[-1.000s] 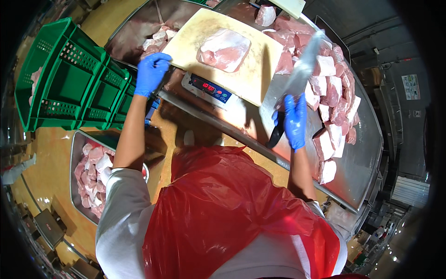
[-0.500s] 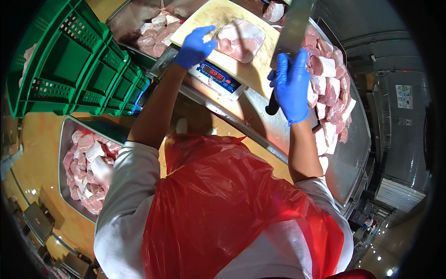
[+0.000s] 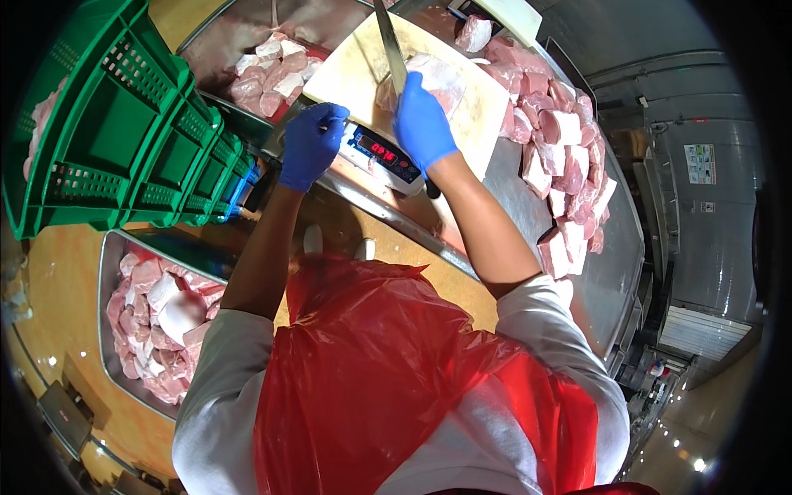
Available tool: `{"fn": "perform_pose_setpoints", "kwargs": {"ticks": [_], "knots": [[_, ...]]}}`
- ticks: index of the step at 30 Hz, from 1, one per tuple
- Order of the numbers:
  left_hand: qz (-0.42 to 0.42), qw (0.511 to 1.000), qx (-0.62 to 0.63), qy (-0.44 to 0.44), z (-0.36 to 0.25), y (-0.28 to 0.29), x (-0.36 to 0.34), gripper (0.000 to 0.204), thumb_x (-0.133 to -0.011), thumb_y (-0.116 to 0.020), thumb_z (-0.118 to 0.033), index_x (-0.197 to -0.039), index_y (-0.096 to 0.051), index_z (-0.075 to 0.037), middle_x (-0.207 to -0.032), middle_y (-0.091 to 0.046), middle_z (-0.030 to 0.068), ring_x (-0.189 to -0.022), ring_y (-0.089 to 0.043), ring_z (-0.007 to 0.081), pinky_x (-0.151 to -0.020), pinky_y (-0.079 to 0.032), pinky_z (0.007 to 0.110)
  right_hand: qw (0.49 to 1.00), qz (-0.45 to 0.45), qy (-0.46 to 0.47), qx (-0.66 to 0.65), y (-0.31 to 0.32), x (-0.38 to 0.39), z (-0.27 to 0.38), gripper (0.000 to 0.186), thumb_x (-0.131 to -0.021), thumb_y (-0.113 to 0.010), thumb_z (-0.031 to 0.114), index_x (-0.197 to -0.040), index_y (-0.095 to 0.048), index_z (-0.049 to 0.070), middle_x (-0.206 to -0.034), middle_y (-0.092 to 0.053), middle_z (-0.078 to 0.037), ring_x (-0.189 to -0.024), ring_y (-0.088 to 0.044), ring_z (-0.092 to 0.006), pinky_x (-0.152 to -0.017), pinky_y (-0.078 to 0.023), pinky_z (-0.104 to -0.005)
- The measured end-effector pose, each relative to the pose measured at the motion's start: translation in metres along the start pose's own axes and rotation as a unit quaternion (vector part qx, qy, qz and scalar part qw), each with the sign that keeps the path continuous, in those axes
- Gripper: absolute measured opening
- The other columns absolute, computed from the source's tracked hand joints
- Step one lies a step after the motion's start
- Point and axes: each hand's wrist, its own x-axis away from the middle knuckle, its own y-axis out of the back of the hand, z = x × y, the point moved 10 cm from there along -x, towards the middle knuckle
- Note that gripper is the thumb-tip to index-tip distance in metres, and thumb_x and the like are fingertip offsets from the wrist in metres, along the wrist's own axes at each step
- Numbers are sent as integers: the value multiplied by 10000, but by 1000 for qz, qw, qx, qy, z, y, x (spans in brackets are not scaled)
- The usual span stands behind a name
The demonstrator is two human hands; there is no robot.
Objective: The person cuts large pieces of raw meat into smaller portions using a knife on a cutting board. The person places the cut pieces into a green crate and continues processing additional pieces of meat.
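My right hand (image 3: 422,124), in a blue glove, grips a long knife (image 3: 388,41), its blade crossing a pale piece of raw meat (image 3: 441,82) that lies on a cream cutting board (image 3: 474,124). My left hand (image 3: 309,144), also gloved, is curled at the board's lower left corner beside a scale (image 3: 379,157) with a red lit display, which sits beneath the board. Whether its closed fingers hold anything is hidden. A red plastic apron (image 3: 388,371) covers my front.
Cut meat (image 3: 569,173) is piled on the steel table (image 3: 602,289) at right. A steel bin of pieces (image 3: 268,74) sits behind left. Green perforated crates (image 3: 132,157) stand at left, above another meat-filled steel tub (image 3: 161,330) at lower left. A white board (image 3: 516,12) lies at the back.
My right hand has swung leftward with the knife, over the meat on the board. My left hand rose toward the board, then dropped to its corner, fingers now curled.
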Motion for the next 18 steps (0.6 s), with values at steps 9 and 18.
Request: {"fn": "perform_pose_setpoints", "kwargs": {"ticks": [9,18], "knots": [[-103,994,32,35,20,29,13,141,-880,-676,-108,-959,-738,-9,-883,-729,145,-755,-708,232,-701,-551,323,961,224,-126,103,7,183,-49,246,-943,-513,75,-1158,-416,5,-910,-623,-335,-826,-647,-502,-706,-528,-566],[-36,952,-285,-108,-46,-83,-17,271,-767,-784,-99,-987,-665,5,-872,-686,185,-790,-673,223,-707,-546,353,991,80,-82,67,78,168,-22,222,-940,-518,69,-1123,-407,12,-849,-611,-310,-732,-631,-501,-617,-508,-569]]}}
